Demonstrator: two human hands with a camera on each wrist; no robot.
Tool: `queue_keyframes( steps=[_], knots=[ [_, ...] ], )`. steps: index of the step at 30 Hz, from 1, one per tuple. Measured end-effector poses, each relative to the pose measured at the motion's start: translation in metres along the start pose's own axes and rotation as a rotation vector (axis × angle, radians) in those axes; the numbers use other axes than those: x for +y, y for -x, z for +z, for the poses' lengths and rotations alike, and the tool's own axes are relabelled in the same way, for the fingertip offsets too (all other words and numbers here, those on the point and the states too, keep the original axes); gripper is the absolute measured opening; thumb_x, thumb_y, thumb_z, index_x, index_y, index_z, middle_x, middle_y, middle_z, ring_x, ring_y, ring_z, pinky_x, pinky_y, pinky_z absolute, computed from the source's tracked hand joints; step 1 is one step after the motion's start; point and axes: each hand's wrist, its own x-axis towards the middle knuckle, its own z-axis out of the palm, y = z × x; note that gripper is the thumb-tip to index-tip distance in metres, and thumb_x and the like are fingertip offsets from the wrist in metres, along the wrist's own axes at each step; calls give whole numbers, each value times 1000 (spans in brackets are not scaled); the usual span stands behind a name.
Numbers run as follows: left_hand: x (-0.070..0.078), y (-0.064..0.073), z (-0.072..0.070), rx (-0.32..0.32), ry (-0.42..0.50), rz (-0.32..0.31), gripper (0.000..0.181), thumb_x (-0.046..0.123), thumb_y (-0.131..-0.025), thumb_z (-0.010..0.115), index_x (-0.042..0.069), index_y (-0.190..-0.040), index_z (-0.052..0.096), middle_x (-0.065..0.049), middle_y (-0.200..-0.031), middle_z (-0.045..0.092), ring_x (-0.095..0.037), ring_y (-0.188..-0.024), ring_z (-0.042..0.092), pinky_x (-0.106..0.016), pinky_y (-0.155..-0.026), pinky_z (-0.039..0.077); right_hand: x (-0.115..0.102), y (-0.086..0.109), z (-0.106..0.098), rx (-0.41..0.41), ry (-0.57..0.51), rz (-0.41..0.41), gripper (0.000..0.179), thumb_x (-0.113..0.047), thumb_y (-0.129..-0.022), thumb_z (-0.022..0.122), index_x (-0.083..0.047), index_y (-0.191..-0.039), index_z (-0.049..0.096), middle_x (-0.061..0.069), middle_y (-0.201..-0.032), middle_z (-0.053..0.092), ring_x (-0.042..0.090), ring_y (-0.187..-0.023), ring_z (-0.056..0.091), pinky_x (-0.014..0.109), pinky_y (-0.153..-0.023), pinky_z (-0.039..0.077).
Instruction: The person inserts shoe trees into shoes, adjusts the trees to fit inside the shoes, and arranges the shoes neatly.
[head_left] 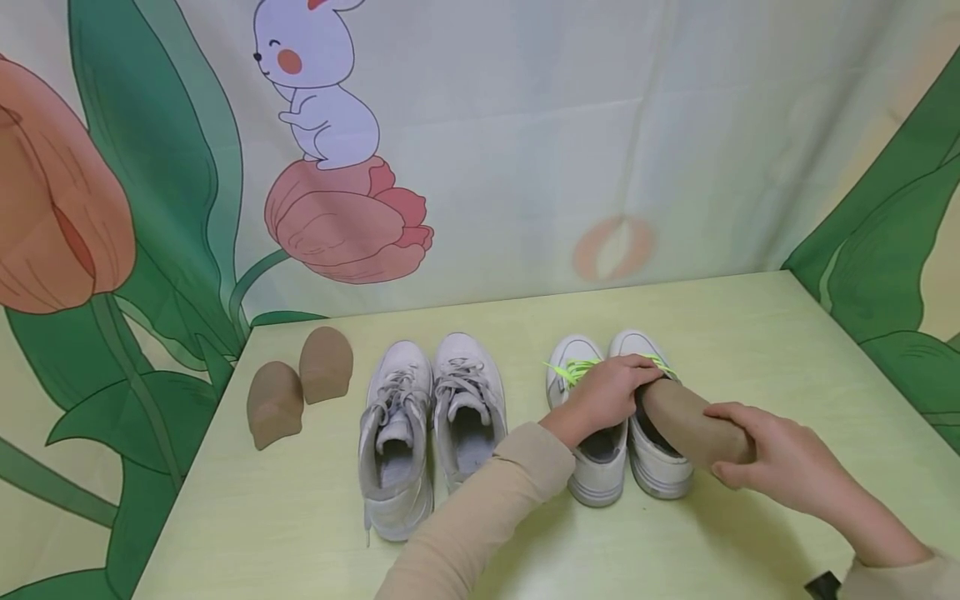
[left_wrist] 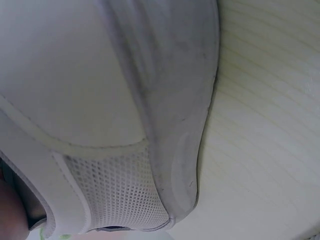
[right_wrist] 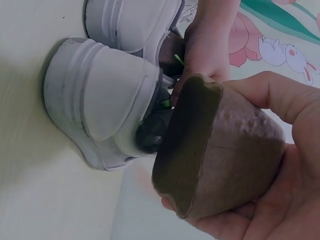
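The right hand (head_left: 787, 457) grips an insert (head_left: 693, 423), its tip aimed toward ten o'clock over the shoe (head_left: 660, 473) at three o'clock in its pair, where it may snag if the left hand (head_left: 607, 392), grip unclear, lets the shoe shift.

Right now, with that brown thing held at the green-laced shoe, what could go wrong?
The brown insert in the right hand looks about as wide as the opening of the right-hand green-laced shoe, so it might jam or bend. The left hand is at that opening, so it could get squeezed. The other green-laced shoe stands close beside, so a hard push might bump it.
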Motion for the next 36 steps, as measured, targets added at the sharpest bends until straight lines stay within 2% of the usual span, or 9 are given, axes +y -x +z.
queue_keyframes(
  steps=[8, 12, 18, 25, 32, 36],
  knots=[
    [0, 0, 1, -2, -1, -7, 43, 2, -83, 46, 19, -122, 54, 6, -124, 53, -7, -116, 47, -17, -94, 36, -10, -1, 1, -29, 44, 2, 57, -27, -67, 72, -9, -118, 52, 13, -113, 59, 30, -94, 58, 44, -65, 45],
    [0, 0, 0, -6, -4, -6, 43, 3, -84, 45, 19, -123, 53, 6, -125, 52, -7, -117, 46, -17, -95, 35, -15, 0, 2, -43, 24, 9, 58, -29, -67, 72, -10, -118, 52, 12, -112, 60, 28, -92, 59, 42, -64, 45],
    [0, 1, -1, -3, -19, 2, 42, 2, -85, 45, 19, -123, 53, 5, -125, 52, -8, -117, 46, -18, -95, 36, -15, -2, 5, -39, -35, 36, 54, -29, -68, 71, -12, -116, 53, 12, -101, 62, 21, -82, 57, 34, -61, 41],
    [0, 1, -1, -4, -21, 0, 42, 3, -84, 45, 19, -122, 54, 6, -125, 53, -7, -116, 47, -17, -95, 36, -12, -7, 8, -48, -47, 70, 54, -29, -71, 68, -11, -118, 51, 17, -103, 61, 25, -84, 57, 36, -61, 42],
    [2, 1, -3, -16, -17, -8, 41, 3, -85, 45, 19, -122, 54, 5, -125, 52, -8, -116, 47, -18, -94, 37, -12, -10, 6, -63, -13, 53, 52, -28, -70, 68, -10, -116, 52, 16, -105, 61, 27, -86, 59, 40, -62, 43],
    [2, 2, -3, -7, -16, 0, 41, 3, -85, 46, 19, -122, 55, 6, -124, 53, -7, -116, 48, -17, -94, 37, -16, -12, 5, -71, 25, 44, 52, -24, -69, 67, -7, -116, 53, 12, -101, 63, 20, -77, 57, 35, -57, 42]
  ],
)
